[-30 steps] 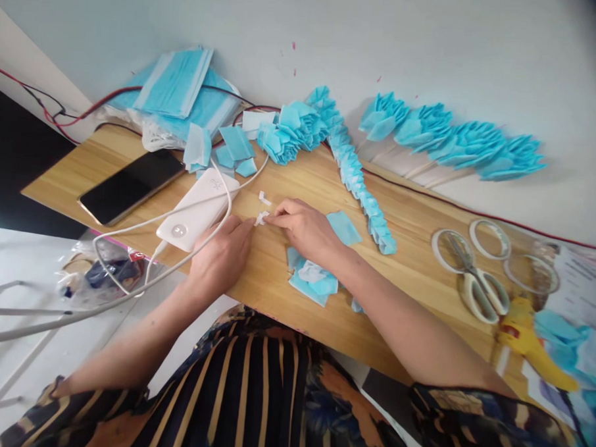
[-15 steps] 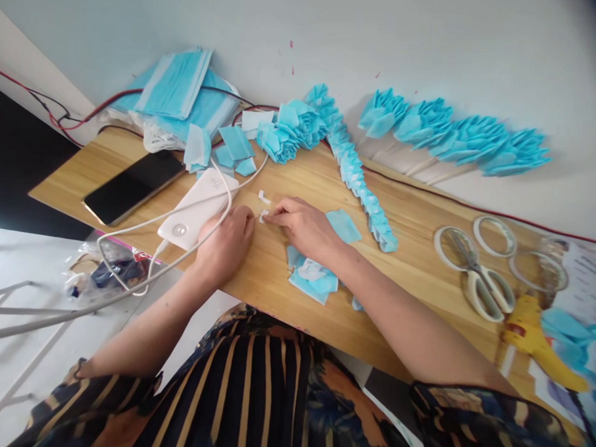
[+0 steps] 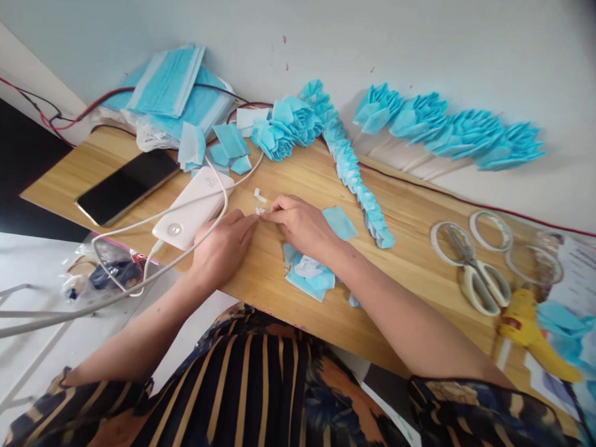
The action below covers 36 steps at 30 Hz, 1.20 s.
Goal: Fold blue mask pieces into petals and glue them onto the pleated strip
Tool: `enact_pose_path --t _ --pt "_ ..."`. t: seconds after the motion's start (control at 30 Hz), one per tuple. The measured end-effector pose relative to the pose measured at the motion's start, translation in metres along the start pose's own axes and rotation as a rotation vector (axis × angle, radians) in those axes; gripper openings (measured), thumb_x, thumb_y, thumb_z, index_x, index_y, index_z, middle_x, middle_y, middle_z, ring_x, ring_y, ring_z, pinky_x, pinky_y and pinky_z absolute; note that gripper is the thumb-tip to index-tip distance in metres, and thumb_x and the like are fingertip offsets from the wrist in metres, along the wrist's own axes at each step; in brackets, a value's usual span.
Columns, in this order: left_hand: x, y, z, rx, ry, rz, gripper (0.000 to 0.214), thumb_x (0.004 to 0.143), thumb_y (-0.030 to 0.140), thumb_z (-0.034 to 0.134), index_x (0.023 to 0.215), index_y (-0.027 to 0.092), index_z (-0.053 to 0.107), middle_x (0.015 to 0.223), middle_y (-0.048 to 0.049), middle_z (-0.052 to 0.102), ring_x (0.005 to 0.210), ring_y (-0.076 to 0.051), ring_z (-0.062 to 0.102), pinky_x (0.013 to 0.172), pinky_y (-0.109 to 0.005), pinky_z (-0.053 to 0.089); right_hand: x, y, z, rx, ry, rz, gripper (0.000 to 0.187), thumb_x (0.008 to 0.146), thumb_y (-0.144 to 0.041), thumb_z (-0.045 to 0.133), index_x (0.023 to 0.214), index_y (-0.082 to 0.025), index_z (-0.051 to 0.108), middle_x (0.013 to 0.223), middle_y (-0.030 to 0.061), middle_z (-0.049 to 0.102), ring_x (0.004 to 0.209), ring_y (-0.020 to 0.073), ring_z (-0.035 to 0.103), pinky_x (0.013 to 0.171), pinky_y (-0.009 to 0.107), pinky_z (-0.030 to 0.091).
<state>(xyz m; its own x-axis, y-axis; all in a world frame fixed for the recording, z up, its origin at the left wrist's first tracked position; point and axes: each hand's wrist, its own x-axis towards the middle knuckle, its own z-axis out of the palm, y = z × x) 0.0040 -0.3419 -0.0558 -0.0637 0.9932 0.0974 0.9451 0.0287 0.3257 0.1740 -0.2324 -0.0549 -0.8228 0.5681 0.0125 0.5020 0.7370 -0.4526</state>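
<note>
My right hand [image 3: 300, 223] rests low over the wooden table with its thumb and forefinger pinched at a small white scrap [image 3: 260, 210]. My left hand [image 3: 222, 246] lies just left of it, fingers drawn together and pointing toward the right fingertips; what they hold, if anything, is hidden. Another white scrap [image 3: 260, 195] lies just beyond. Under and beside my right wrist are cut light-blue fabric pieces [image 3: 315, 287], and one more blue piece [image 3: 340, 223] lies behind it. A white power bank [image 3: 192, 209] with a cable sits against my left hand.
Blue fabric flowers [image 3: 472, 135] on sticks lean on the wall. A long row of folded blue petals [image 3: 352, 170] crosses the table. Scissors [image 3: 478, 277], tape rolls [image 3: 490, 230] and a yellow glue gun [image 3: 525, 322] lie right; a phone [image 3: 126, 186] and blue masks [image 3: 168, 83] left.
My left fingers have straightened from a curl and moved closer to the right fingertips. The right hand still pinches by the white scrap. The whole view has shifted slightly.
</note>
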Motion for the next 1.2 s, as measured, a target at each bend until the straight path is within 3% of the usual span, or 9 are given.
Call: enact_pose_path --t 0.2,0.5,0.6,0.7,0.83,1.07,1.2 --pt "0.0 0.002 -0.001 0.049 -0.038 0.035 0.043 0.104 0.03 0.034 0.108 0.022 0.075 0.089 -0.0068 0.067 0.077 -0.021 0.062 0.063 -0.03 0.041 0.001 -0.001 -0.003 0.031 -0.01 0.012 0.039 0.101 -0.012 0.046 0.115 -0.028 0.079 0.112 0.0053 0.071 0.111 0.021 0.061 0.087 0.031 0.046" --pt "0.002 0.001 -0.002 0.142 -0.114 0.046 0.038 0.103 0.027 0.038 0.114 0.02 0.073 0.09 -0.0086 0.068 0.081 -0.024 0.062 0.064 -0.032 0.042 0.003 -0.002 -0.004 0.08 -0.032 0.04 0.04 0.1 -0.012 0.046 0.116 -0.027 0.079 0.116 0.0071 0.072 0.111 0.0222 0.064 0.088 0.034 0.048" --pt "0.005 0.003 -0.005 0.196 -0.148 0.058 0.037 0.101 0.022 0.039 0.116 0.02 0.073 0.089 -0.0087 0.068 0.078 -0.024 0.064 0.06 -0.033 0.037 0.005 0.002 -0.008 0.268 -0.023 0.077 0.043 0.093 -0.005 0.048 0.111 -0.026 0.081 0.115 0.0044 0.074 0.104 0.0192 0.066 0.09 0.033 0.049" --pt "0.006 0.006 -0.008 0.237 -0.185 0.076 0.039 0.102 0.02 0.038 0.12 0.021 0.072 0.09 -0.0084 0.069 0.078 -0.024 0.065 0.058 -0.033 0.035 0.003 0.011 -0.021 0.64 0.078 0.184 0.043 0.092 -0.005 0.046 0.114 -0.022 0.079 0.112 0.0043 0.077 0.092 0.015 0.067 0.082 0.03 0.052" --pt "0.005 0.004 -0.007 0.182 -0.147 0.055 0.039 0.103 0.024 0.039 0.124 0.022 0.072 0.091 -0.0076 0.071 0.08 -0.024 0.067 0.06 -0.033 0.037 -0.016 0.018 -0.041 0.895 0.2 0.328 0.039 0.091 -0.01 0.048 0.115 -0.019 0.077 0.108 0.0059 0.078 0.085 0.0128 0.067 0.067 0.025 0.05" --pt "0.003 -0.003 0.003 -0.157 0.032 0.02 0.031 0.103 0.033 0.045 0.106 0.022 0.075 0.098 -0.0066 0.074 0.094 -0.024 0.07 0.079 -0.032 0.048 -0.064 0.011 -0.062 0.895 0.25 0.365 0.029 0.091 -0.027 0.061 0.113 -0.022 0.079 0.104 0.0059 0.077 0.085 0.0152 0.066 0.065 0.027 0.052" --pt "0.006 -0.001 0.0 -0.182 0.043 -0.093 0.014 0.095 0.026 0.056 0.096 0.022 0.069 0.09 -0.0038 0.073 0.084 -0.022 0.068 0.075 -0.032 0.047 -0.085 0.013 -0.07 0.88 0.332 0.419 0.025 0.088 -0.03 0.066 0.107 -0.024 0.081 0.1 0.0057 0.077 0.081 0.0149 0.064 0.064 0.028 0.053"
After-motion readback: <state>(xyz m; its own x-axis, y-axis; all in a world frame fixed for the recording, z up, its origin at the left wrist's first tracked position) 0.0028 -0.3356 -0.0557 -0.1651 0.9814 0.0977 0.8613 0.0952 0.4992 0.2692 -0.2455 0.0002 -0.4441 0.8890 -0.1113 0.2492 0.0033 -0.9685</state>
